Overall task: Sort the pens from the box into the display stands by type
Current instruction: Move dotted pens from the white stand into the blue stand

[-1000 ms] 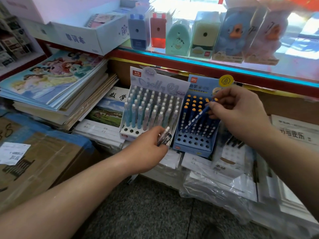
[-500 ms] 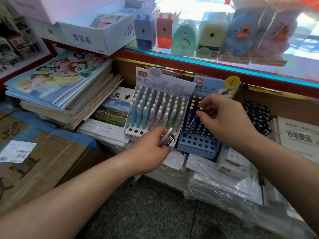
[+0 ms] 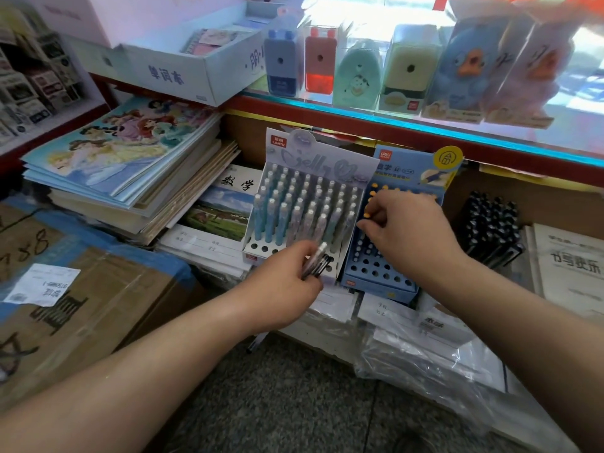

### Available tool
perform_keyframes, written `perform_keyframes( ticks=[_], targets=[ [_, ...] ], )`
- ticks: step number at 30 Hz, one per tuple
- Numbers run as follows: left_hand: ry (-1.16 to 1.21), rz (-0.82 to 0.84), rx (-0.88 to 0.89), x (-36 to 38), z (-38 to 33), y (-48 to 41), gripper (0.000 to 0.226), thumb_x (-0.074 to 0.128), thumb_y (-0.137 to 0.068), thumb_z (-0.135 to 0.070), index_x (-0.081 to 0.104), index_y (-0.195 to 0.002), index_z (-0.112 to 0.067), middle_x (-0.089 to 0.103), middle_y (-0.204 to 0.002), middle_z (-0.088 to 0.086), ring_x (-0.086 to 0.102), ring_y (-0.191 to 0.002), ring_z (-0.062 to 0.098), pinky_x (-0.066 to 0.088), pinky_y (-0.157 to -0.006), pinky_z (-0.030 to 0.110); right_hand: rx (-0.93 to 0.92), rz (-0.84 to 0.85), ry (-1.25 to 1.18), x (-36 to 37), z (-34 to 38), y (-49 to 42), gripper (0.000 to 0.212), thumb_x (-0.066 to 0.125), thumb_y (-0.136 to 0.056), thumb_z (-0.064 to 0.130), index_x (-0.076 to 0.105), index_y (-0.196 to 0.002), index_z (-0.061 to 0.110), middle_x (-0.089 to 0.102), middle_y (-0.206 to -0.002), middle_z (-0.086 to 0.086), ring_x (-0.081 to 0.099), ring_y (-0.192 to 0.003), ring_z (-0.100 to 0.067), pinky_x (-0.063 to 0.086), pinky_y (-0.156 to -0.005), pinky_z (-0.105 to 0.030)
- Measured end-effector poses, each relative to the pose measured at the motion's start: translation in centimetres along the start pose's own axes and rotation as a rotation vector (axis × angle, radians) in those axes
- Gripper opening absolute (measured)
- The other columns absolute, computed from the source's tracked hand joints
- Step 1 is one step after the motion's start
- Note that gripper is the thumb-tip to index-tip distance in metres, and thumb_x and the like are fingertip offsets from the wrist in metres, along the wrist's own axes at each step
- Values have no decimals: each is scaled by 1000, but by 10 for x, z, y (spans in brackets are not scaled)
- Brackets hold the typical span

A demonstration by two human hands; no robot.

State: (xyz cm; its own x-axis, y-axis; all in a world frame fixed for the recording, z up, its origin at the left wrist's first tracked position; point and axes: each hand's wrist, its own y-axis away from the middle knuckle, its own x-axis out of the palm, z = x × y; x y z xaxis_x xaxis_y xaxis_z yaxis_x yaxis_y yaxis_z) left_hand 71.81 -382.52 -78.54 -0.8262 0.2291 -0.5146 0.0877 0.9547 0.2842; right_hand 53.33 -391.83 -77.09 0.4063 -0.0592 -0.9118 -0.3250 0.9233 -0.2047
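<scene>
Two display stands lean on the low shelf. The white stand (image 3: 260, 248) is nearly full of pale blue and lilac pens. To its right, the blue stand (image 3: 379, 277) holds orange-capped pens in its back rows and has bare holes in front. My right hand (image 3: 405, 233) hovers over the blue stand's left side, fingertips pinching an orange-capped pen (image 3: 367, 214) that stands in a hole. In front of the white stand's lower right corner, my left hand (image 3: 281, 286) grips a small bundle of clear and dark pens (image 3: 316, 263).
A rack of black pens (image 3: 490, 227) stands right of the blue stand. Stacked notebooks (image 3: 130, 178) lie at the left, a taped cardboard box (image 3: 81, 305) lower left. Plastic-wrapped paper packs (image 3: 425, 354) lie below the stands. Boxed sharpeners (image 3: 320, 60) line the glass counter above.
My right hand has brought the orange-capped pen down from above the blue stand into its left side. My left hand has kept its pens almost still.
</scene>
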Motion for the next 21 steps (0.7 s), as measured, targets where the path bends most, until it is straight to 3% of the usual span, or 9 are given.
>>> perform_keyframes(
  ticks=[3, 8, 10, 11, 14, 16, 18, 21],
  targets=[
    [-8, 0, -2, -2, 1, 2, 21, 53, -99, -16, 53, -116, -27, 67, -105, 8, 66, -94, 32, 57, -77, 48, -11, 8, 77, 2, 4, 0, 17, 69, -95, 31, 66, -102, 17, 72, -93, -2, 65, -88, -24, 55, -81, -42],
    [6, -11, 2, -4, 5, 3, 26, 51, -101, -13, 52, -121, -29, 68, -103, -3, 68, -89, 17, 55, -69, 34, -14, -63, 131, -11, 11, 7, 27, 64, -96, 43, 59, -114, 23, 69, -90, 4, 64, -85, -21, 57, -70, -39],
    [24, -19, 12, -5, 7, 3, 30, 49, -102, -12, 51, -125, -31, 69, -102, -9, 69, -86, 8, 59, -73, 35, -22, -42, -59, -16, 20, 14, 20, 63, -97, 42, 64, -108, 25, 66, -83, 11, 63, -79, -12, 55, -67, -32],
    [47, -21, 20, -5, 8, 4, 30, 48, -103, -12, 50, -125, -31, 70, -102, -9, 69, -85, 6, 60, -74, 36, -3, 47, -211, -16, 26, 17, 15, 65, -96, 40, 67, -101, 25, 65, -81, 13, 62, -75, -7, 54, -65, -28],
    [131, -12, 41, -6, 7, 8, 23, 48, -104, -10, 52, -120, -28, 72, -102, -7, 71, -85, 9, 56, -69, 31, 77, 390, -497, -3, 36, 25, 11, 72, -92, 37, 73, -97, 26, 71, -80, 3, 68, -75, -20, 59, -66, -39],
    [160, -9, 50, -7, 6, 11, 19, 49, -104, -10, 51, -116, -25, 72, -101, -5, 71, -85, 11, 56, -69, 29, 137, 428, -586, 3, 36, 26, 10, 74, -91, 31, 72, -97, 23, 73, -81, -2, 70, -75, -26, 58, -61, -36],
    [176, -8, 63, -7, 6, 13, 18, 50, -104, -9, 51, -115, -22, 72, -101, -3, 72, -85, 11, 59, -71, 31, 217, 419, -692, 4, 36, 27, 7, 76, -91, 23, 72, -94, 18, 75, -81, -6, 69, -70, -19, 54, -55, -25],
    [230, 7, 65, -5, 5, 14, 17, 50, -104, -7, 52, -115, -20, 71, -104, 3, 73, -88, 14, 62, -77, 38, 303, 438, -817, 1, 36, 33, 7, 77, -89, 15, 71, -94, 13, 77, -82, -8, 70, -73, -17, 53, -57, -24]
  ],
)
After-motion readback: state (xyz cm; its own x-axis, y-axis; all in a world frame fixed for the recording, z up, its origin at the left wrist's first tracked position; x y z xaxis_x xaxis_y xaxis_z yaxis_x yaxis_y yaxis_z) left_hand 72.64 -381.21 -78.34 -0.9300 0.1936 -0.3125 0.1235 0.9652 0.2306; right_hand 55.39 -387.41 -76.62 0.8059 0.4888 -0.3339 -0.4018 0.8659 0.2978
